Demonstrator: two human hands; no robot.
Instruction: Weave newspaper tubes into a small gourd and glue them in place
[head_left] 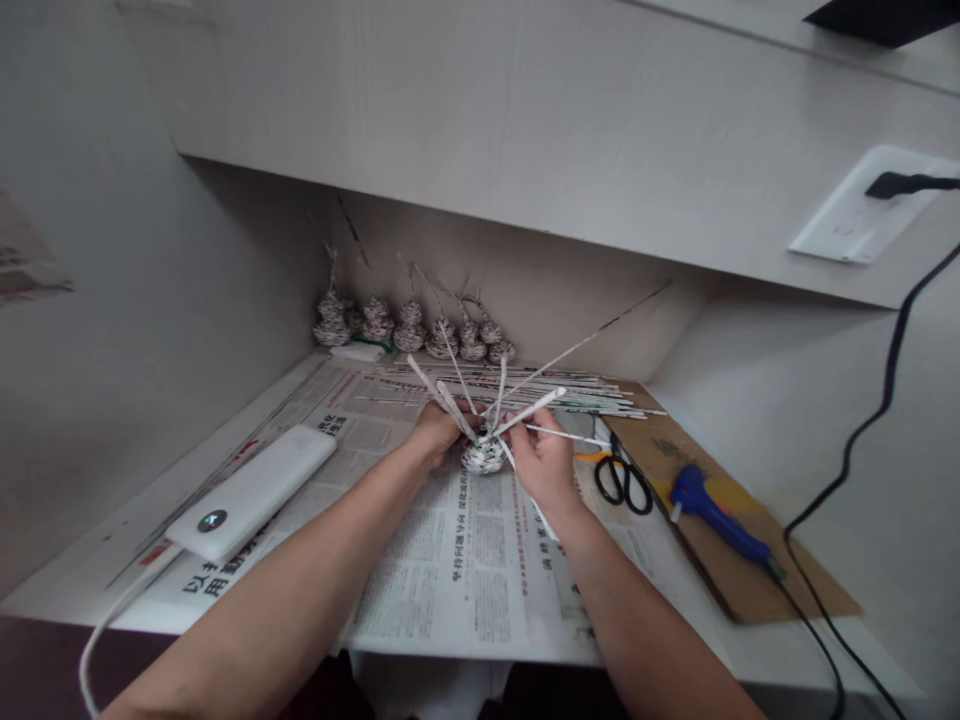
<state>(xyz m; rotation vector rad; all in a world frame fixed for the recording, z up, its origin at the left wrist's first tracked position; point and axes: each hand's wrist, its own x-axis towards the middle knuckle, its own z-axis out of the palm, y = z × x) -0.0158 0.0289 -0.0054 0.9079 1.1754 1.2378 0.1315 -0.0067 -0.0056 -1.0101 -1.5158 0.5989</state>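
Between my hands is a small round woven piece of rolled newspaper (482, 458), with several paper sticks (534, 408) fanning up and out from its top. My left hand (441, 430) grips its left side near the base of the sticks, fingers closed and partly hidden behind them. On the other side, my right hand (544, 458) pinches at the sticks where they leave the woven body. One long thin stick runs up to the far right. Below the piece lies printed newspaper (420, 560) covering the table.
Several gourd-shaped woven paper pieces (410, 325) stand along the back wall. Loose paper sticks (517, 390) lie before them. Black-handled scissors (624, 484) and a blue glue gun (720, 520) on cardboard (787, 590) are at right. A white power bank (255, 490) with a cable lies left.
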